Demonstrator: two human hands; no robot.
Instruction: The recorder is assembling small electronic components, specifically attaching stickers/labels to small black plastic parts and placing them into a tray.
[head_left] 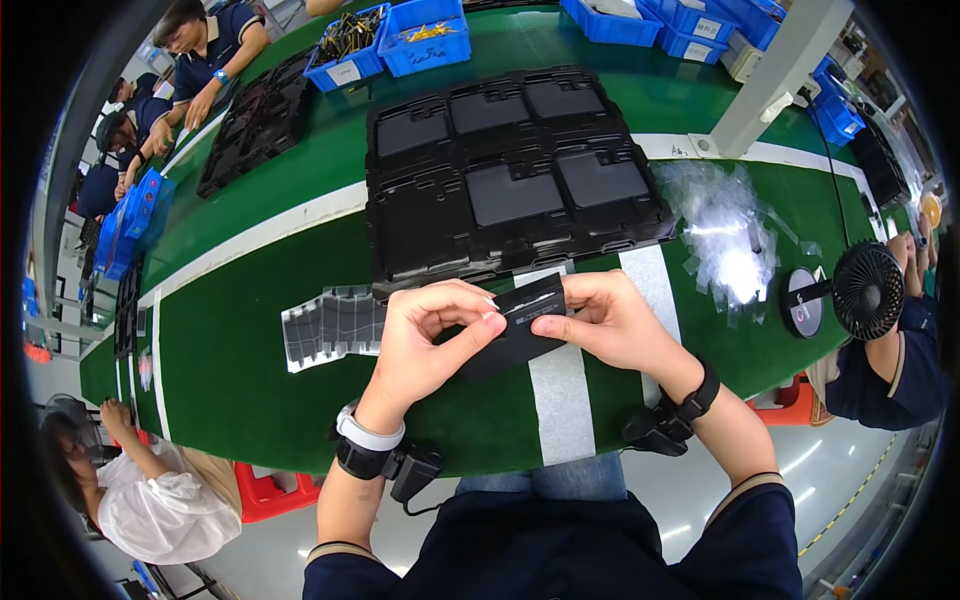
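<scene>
Both hands hold a thin, flat black panel (510,350) in front of me, just short of a black moulded tray. My left hand (430,335) pinches its upper left edge between thumb and fingers; a small pale bit shows at the fingertips, too small to make out. With thumb in front and fingers behind, my right hand (615,320) grips the panel's right end. Dark grey flat panels (515,192) lie in several compartments of the tray (520,245); its near left compartment shows none. Left of my left hand lies a sheet of dark strips (330,330) with pale edges.
Clear film pieces (730,240) are heaped right of the tray. A small black fan (868,290) stands at the right edge. A post (785,80) rises far right. Blue bins (425,38) line the back. Other people (215,50) sit around the table.
</scene>
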